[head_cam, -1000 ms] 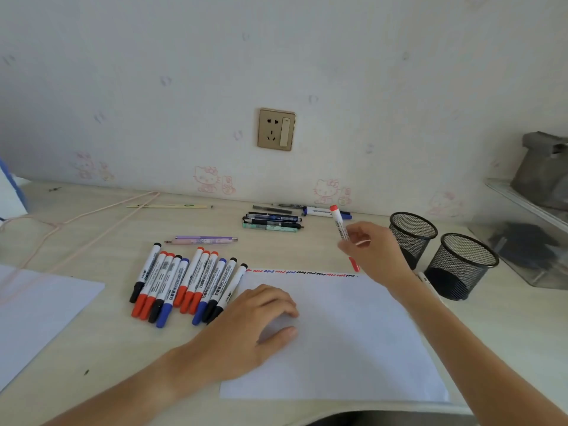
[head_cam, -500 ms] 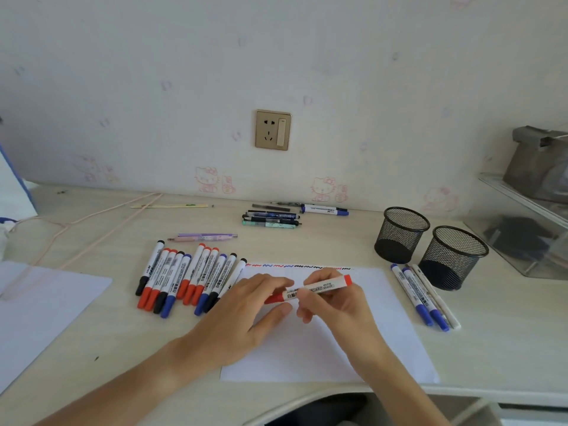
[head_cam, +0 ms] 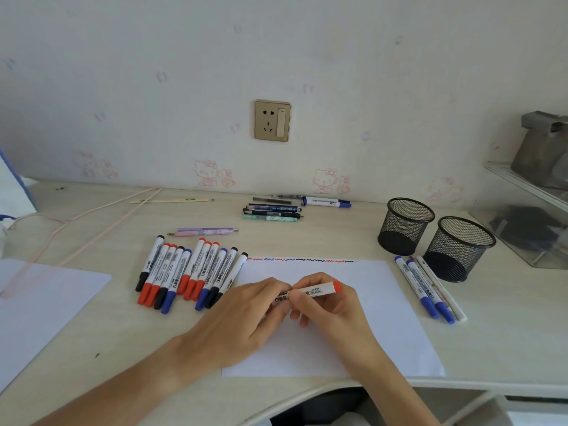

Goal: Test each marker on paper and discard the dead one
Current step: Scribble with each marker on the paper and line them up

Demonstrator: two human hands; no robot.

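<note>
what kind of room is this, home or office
Most likely a home desk, perhaps a child's room. The wall carries pink cartoon-cat decals above a pale desk, and two black mesh pen cups stand near a row of whiteboard markers.

Red-ended white marker (head_cam: 316,291) horizontal above scribble-edged paper (head_cam: 384,302); others rowed left.
</note>
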